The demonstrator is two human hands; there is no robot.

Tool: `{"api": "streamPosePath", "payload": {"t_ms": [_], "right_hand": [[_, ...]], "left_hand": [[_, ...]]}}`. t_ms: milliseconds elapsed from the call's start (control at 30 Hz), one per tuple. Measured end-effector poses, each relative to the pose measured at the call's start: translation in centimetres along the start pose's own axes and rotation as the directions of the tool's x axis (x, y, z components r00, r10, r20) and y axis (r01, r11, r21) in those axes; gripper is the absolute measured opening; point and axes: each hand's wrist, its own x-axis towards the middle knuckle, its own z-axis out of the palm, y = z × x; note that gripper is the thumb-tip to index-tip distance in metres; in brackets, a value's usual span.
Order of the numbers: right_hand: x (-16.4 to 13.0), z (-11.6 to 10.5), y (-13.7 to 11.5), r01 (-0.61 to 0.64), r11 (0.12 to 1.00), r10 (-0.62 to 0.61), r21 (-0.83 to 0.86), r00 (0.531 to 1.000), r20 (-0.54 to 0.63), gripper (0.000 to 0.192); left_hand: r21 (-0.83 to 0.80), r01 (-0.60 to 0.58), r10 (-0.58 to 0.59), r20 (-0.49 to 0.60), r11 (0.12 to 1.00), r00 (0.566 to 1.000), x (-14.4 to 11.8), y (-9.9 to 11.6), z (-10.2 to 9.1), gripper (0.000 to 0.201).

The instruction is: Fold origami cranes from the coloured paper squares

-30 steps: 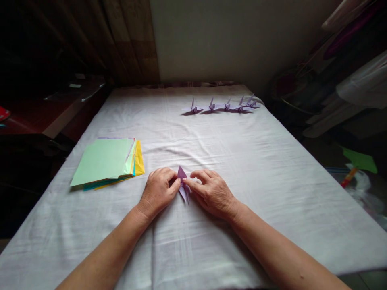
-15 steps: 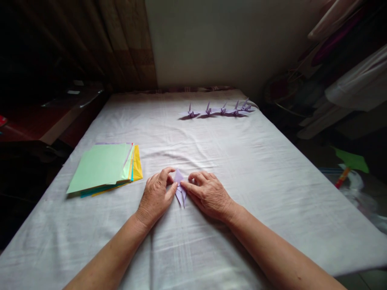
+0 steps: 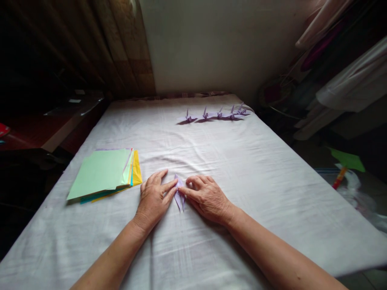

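Note:
A small purple folded origami paper (image 3: 179, 198) lies on the cloth in front of me, its narrow split points toward me and a single pointed end away. My left hand (image 3: 154, 196) has its index fingertip and thumb together on the paper's left edge, the other fingers stretched out over the cloth. From the other side, my right hand (image 3: 207, 197) presses its index finger on the middle of the paper, with its remaining fingers curled. The fingertips hide part of the folds.
Left of my hands sits a stack of coloured paper sheets (image 3: 101, 171), light green on top. Several purple paper cranes (image 3: 205, 114) stand in a row at the far end of the cloth-covered table (image 3: 256, 169). Clothes (image 3: 353, 80) hang beyond the right edge.
My left index finger has come down onto the paper and the other left fingers have spread. The paper's far end looks narrower. The view has shifted slightly.

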Motion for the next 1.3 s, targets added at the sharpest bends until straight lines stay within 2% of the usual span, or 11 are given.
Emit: {"api": "streamPosePath", "payload": {"t_ms": [233,567,700,767,933,1133,1200,1300], "right_hand": [[-0.1,0.1,0.0,-0.033,0.999,0.033,0.028,0.999,0.004,0.028],[-0.9,0.0,0.5,-0.047,0.998,0.047,0.048,0.999,-0.002,0.028],[-0.8,0.0,0.3,-0.076,0.996,0.074,0.045,0.996,0.043,0.038],[-0.8,0.0,0.2,-0.061,0.998,0.060,0.016,0.995,0.079,0.042],[-0.2,-0.3,-0.3,-0.052,0.998,0.057,-0.042,0.991,0.122,0.035],[1.4,-0.8,-2.2,-0.041,0.986,0.067,-0.160,0.985,0.160,0.030],[1.5,-0.6,-2.7,-0.034,0.987,0.061,-0.158,0.984,0.167,0.030],[0.7,0.1,-2.8,-0.048,0.997,0.058,-0.064,0.985,0.165,0.035]], "left_hand": [[0.069,0.046,-0.053,0.105,0.997,0.993,0.2,0.0,-0.3,0.033],[0.146,0.072,-0.097,0.175,0.987,0.980,0.6,0.4,-0.6,0.040],[0.184,0.099,-0.139,0.217,0.978,0.966,0.8,0.8,-0.8,0.042],[0.187,0.105,-0.145,0.216,0.977,0.966,0.6,0.8,-0.7,0.042],[0.141,0.119,-0.145,0.187,0.983,0.972,0.3,0.1,-0.1,0.039],[0.119,0.179,-0.197,0.159,0.977,0.968,0.7,0.1,0.0,0.036],[0.117,0.197,-0.214,0.163,0.973,0.963,0.8,0.2,0.0,0.036],[0.108,0.205,-0.220,0.154,0.973,0.963,0.9,0.2,0.0,0.035]]}}
